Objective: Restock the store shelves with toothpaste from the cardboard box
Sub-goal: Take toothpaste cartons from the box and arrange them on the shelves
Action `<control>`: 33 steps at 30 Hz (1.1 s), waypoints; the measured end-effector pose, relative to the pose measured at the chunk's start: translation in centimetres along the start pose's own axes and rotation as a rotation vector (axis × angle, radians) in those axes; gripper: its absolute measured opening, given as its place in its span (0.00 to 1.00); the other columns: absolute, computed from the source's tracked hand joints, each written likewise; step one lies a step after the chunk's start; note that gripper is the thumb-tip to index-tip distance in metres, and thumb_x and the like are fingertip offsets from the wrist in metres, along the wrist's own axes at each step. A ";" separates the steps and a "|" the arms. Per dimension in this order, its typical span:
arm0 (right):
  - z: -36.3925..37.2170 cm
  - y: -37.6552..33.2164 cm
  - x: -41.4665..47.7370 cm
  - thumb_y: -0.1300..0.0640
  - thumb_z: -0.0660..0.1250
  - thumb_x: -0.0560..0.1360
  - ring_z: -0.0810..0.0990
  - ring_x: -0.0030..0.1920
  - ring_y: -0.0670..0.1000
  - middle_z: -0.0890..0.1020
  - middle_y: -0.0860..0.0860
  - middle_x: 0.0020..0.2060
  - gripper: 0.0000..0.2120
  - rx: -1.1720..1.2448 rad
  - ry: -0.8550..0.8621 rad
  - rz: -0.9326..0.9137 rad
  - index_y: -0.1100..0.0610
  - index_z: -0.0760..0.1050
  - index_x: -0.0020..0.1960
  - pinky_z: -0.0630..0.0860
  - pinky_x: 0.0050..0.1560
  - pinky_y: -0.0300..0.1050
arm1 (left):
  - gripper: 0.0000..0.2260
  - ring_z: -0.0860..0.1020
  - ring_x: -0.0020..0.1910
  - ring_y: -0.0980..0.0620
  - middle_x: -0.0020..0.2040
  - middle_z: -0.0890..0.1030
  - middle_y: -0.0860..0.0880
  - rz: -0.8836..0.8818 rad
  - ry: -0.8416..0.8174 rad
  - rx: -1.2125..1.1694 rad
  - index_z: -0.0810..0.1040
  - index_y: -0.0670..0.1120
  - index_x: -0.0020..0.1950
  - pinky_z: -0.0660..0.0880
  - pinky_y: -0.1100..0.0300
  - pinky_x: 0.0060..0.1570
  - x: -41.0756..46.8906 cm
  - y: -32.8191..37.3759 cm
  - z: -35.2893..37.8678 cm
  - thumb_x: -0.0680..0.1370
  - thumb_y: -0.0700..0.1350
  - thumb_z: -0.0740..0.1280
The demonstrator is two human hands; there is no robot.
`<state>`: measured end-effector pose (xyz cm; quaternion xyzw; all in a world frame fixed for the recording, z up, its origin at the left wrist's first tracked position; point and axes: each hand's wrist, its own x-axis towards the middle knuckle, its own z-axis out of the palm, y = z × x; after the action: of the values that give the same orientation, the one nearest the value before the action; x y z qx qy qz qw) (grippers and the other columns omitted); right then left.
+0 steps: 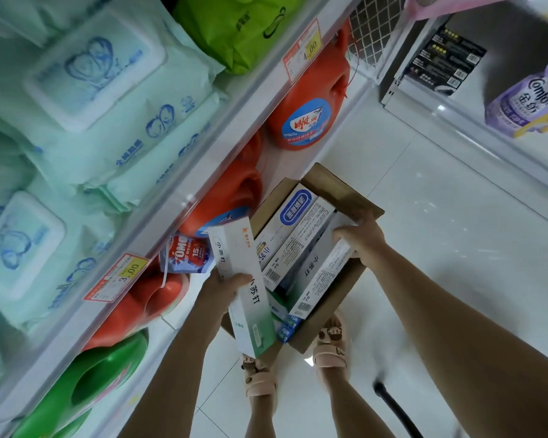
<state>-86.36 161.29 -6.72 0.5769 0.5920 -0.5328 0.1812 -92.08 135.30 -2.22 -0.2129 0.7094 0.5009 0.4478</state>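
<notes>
An open cardboard box [339, 188] stands on the white floor below me, filled with several long white toothpaste cartons [293, 229]. My left hand [225, 287] grips a white and green toothpaste carton [246, 289], held above the box's left side. My right hand [361, 237] reaches into the box at its right wall, its fingers closed around the upper end of another toothpaste carton [321, 279] that still lies among the others.
Shelving fills the left: pale green wipe packs [92, 99] above, red detergent jugs [307, 112] and a green jug [92, 384] below, price tags [121, 276] on the shelf edge. Purple softener [529, 99] stands on the right shelf. My sandalled feet [331, 343] stand by the box.
</notes>
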 end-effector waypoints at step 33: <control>-18.6 -19.5 -38.5 0.61 0.64 0.75 0.81 0.32 0.46 0.84 0.48 0.31 0.04 0.242 -0.522 -0.520 0.57 0.77 0.44 0.78 0.36 0.38 | 0.20 0.81 0.52 0.42 0.56 0.80 0.39 0.244 -0.198 -0.765 0.74 0.40 0.65 0.78 0.47 0.50 -35.1 6.7 -5.1 0.78 0.50 0.60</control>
<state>-85.62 162.64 40.24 0.2698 0.5854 -0.7558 0.1154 -81.42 128.30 31.58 -0.2290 0.4456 0.7960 0.3397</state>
